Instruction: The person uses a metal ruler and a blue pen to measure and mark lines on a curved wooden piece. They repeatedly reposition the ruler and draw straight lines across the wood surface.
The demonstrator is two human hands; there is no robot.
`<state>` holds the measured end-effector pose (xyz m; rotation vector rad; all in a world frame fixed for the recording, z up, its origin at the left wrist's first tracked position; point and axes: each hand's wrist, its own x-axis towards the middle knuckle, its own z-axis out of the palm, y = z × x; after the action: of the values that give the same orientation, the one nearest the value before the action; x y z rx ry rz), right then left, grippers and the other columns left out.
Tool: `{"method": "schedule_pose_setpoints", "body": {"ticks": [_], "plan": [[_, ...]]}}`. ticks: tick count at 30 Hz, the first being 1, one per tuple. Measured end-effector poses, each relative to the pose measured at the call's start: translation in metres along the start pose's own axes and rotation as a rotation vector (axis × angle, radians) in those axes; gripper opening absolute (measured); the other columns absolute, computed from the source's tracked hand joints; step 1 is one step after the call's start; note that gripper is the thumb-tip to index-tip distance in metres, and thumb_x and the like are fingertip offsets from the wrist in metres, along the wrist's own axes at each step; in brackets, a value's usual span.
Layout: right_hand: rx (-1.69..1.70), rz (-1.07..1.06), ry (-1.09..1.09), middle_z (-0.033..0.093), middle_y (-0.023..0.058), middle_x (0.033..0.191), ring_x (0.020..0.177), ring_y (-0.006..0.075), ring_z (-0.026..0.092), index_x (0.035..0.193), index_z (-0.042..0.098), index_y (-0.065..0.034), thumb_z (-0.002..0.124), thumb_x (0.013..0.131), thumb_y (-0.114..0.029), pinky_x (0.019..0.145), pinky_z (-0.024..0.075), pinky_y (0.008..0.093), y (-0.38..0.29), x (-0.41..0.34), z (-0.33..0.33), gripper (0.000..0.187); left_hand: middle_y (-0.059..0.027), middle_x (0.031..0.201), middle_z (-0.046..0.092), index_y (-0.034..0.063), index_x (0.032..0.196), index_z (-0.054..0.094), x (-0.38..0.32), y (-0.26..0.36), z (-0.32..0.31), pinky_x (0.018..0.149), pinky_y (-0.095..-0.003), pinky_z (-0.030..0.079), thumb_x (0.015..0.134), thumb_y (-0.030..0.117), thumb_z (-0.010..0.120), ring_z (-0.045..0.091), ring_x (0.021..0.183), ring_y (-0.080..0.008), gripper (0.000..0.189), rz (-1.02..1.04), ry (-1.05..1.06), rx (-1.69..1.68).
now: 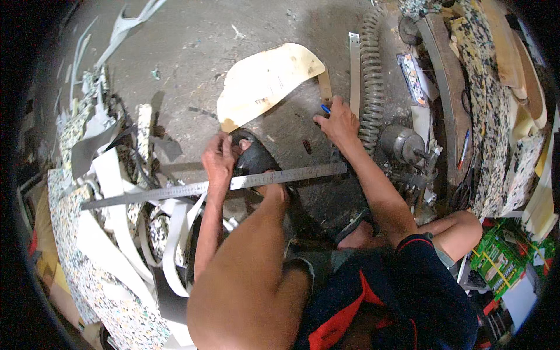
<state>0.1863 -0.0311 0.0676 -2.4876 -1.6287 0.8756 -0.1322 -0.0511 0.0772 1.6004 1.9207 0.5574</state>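
A pale curved sheet (267, 83), brightly lit and bearing a few dark marks, lies in front of me by the floor. Tan material (325, 87) shows at its right end and at its lower left tip. The fingers of my left hand (218, 155) touch that lower left tip beside my black shoe (256, 153); whether they pinch it is hidden. My right hand (342, 122) holds a blue pen (325, 108) by the lower end of the tan material. A long steel ruler (166, 192) crosses the view at my left wrist and in front of my ankle.
To the right stand a coiled hose (372, 74), a flat tan strip (355, 65) with holes, a metal cylinder (402, 142) and a metal beam (446, 96). Speckled foam (485, 113) is stacked beyond. White and speckled offcuts (116, 245) pile up at left.
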Motion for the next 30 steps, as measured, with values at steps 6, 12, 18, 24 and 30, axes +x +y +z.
{"method": "schedule_pose_setpoints", "body": {"ticks": [6,12,18,24,30], "plan": [[0.040,0.015,0.025,0.070,0.0241,0.100,0.097,0.0437,0.068,0.125,0.051,-0.0020,0.075,0.083,-0.026,0.085,0.0529,0.0519,0.038,0.012,0.023,0.054,-0.0200,0.132,0.059,0.0034,0.134,0.059,0.069,0.023,0.033,0.090,-0.0442,0.055,0.075,0.029,0.087,0.067,0.108,-0.0389,0.071,0.164,0.067,0.112],[0.166,-0.019,0.008,0.071,0.0211,0.101,0.091,0.0400,0.069,0.120,0.059,0.0014,0.070,0.085,-0.020,0.083,0.0536,0.0444,0.054,-0.020,0.002,0.043,-0.0166,0.156,0.042,0.0152,0.146,0.053,0.106,0.029,0.045,0.097,-0.0456,0.055,0.069,0.039,0.089,0.063,0.121,-0.0357,0.088,0.216,-0.087,0.239],[0.479,-0.165,-0.099,0.071,0.0212,0.091,0.090,0.0340,0.071,0.111,0.067,-0.0005,0.067,0.093,-0.025,0.081,0.0531,0.0448,0.077,-0.023,-0.003,0.031,-0.0118,0.153,0.048,0.0201,0.142,0.058,0.094,0.030,0.054,0.091,-0.0419,0.057,0.072,0.042,0.087,0.065,0.119,-0.0331,0.079,0.182,-0.105,0.278],[0.464,-0.167,-0.329,0.060,0.0026,0.076,0.074,0.0119,0.054,0.106,0.066,0.0007,0.065,0.098,-0.025,0.071,0.0467,0.0315,0.060,-0.025,-0.014,0.027,-0.0135,0.147,0.054,0.0203,0.137,0.063,0.069,0.021,0.058,0.089,-0.0422,0.058,0.074,0.041,0.086,0.067,0.115,-0.0328,0.071,0.191,-0.036,0.301],[0.621,-0.131,0.115,0.065,0.0080,0.081,0.073,0.0204,0.061,0.103,0.063,-0.0007,0.061,0.100,-0.023,0.069,0.0502,0.0351,0.002,-0.029,-0.059,0.022,-0.0185,0.136,0.062,0.0105,0.127,0.068,0.025,0.033,0.042,0.092,-0.0413,0.055,0.077,0.034,0.086,0.067,0.113,-0.0359,0.057,0.195,0.177,0.158]]}}
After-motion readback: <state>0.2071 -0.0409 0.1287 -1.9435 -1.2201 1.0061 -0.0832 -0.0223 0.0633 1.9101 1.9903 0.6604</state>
